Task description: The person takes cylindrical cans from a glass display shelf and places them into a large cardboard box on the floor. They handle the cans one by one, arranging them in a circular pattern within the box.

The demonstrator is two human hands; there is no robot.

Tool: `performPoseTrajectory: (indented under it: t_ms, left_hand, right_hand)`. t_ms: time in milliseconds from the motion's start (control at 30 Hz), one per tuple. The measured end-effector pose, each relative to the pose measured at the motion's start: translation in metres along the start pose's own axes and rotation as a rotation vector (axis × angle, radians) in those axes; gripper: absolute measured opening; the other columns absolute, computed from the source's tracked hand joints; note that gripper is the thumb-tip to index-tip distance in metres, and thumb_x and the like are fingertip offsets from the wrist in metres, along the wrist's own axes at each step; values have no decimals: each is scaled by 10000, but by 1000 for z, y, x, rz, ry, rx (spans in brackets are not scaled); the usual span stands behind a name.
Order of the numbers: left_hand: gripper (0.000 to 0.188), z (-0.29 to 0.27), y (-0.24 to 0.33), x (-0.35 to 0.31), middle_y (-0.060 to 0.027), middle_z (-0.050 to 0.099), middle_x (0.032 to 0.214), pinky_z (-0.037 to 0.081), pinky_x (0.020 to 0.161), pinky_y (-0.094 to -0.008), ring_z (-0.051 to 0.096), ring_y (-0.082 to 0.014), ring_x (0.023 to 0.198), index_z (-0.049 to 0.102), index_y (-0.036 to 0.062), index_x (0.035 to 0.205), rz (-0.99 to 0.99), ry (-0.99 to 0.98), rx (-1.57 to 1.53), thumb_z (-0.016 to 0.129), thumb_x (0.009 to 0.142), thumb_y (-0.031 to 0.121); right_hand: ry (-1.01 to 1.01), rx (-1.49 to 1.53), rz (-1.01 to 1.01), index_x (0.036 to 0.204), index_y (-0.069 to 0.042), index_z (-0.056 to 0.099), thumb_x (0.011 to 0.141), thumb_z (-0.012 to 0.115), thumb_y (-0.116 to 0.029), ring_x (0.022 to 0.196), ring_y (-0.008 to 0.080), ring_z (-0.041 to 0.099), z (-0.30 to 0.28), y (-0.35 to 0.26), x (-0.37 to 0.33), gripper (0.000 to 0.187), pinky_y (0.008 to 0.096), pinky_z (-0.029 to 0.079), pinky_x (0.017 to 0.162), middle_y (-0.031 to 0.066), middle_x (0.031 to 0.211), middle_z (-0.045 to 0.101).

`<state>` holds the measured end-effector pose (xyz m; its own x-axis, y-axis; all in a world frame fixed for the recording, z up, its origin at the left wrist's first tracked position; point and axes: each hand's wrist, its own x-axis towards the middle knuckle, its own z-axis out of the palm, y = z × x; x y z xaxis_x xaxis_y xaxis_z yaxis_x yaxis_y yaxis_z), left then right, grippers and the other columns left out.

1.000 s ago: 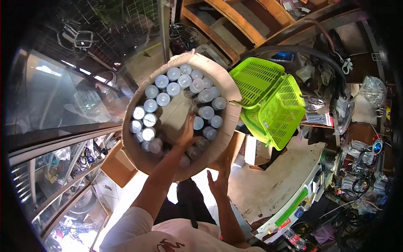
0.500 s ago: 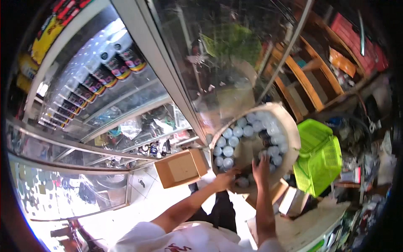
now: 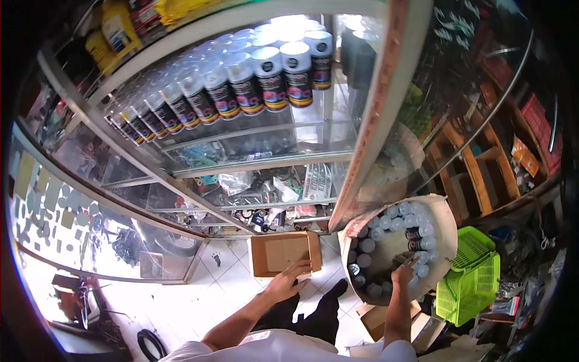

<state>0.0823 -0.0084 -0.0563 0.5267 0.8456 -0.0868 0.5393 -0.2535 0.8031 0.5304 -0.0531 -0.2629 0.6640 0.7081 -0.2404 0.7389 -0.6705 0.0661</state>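
A round cardboard drum (image 3: 445,226) stands on the floor to the right, with many spray cans ringed along its inner wall. Inside its near right part, my right hand (image 3: 402,275) has its fingers closed around a dark spray can (image 3: 403,259); part of the grip is hidden. My left hand (image 3: 288,285) lies over the near edge of an open cardboard box (image 3: 271,256), fingers spread and holding nothing. The box's visible inside is bare brown cardboard. Two dark-bodied spray cans (image 3: 414,239) with pale caps show just beyond my right hand.
A glass display case (image 3: 362,139) rises ahead, holding rows of spray cans (image 3: 244,87). A green plastic basket (image 3: 467,289) sits right of the drum, near wooden shelving (image 3: 467,157). Another cardboard box (image 3: 375,320) lies below the drum. A black coil (image 3: 151,345) is on the tiled floor.
My left hand has moved out of the drum to the cardboard box. My right hand stays in the drum. The view has turned left, bringing more of the display case in.
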Motion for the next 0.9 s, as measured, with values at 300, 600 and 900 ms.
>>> performPoseTrajectory:
  t_ms: [300, 600, 900]
  left_hand:
    - [407, -77, -5, -7, -116, 605, 1334, 562, 929, -418, 593, -317, 1242, 609, 82, 1288, 233, 167, 38, 737, 906, 141]
    - [351, -161, 42, -46, -120, 688, 1249, 536, 955, -428, 665, -349, 1133, 655, 73, 1211, 81, 255, -56, 750, 906, 221]
    - [366, -236, 41, -28, -157, 686, 1239, 497, 1010, -405, 651, -309, 1180, 651, 27, 1218, 312, 476, 56, 766, 872, 63]
  right_hand:
    - [-306, 946, -941, 1207, -5, 653, 966, 730, -262, 895, 151, 667, -296, -224, -157, 360, 308, 537, 801, 110, 1008, 722]
    - [1047, 756, -799, 1371, -54, 507, 932, 707, -313, 1234, 455, 557, -506, -454, -58, 548, 487, 493, 993, 266, 1392, 512]
    - [851, 854, -729, 1250, -63, 499, 848, 792, -214, 1133, 454, 605, -489, -465, -74, 520, 518, 537, 884, 218, 1333, 493]
